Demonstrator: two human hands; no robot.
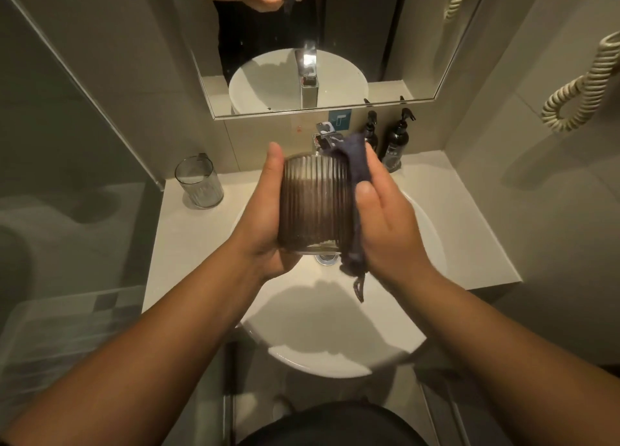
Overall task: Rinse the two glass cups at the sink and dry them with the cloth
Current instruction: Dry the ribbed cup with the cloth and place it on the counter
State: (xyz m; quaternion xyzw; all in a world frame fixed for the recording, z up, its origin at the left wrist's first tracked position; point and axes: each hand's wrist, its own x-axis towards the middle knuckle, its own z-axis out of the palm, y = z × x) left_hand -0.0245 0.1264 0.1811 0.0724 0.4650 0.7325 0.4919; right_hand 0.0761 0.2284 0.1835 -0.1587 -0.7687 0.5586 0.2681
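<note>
The left hand (265,217) grips a ribbed glass cup (315,207) above the sink (335,345), fingers curled round its far side. The right hand (385,224) presses a dark cloth (352,163) against the cup's right wall, thumb on top of the cloth. The second glass cup (198,182) stands upright on the counter (174,244), well left of the left hand.
</note>
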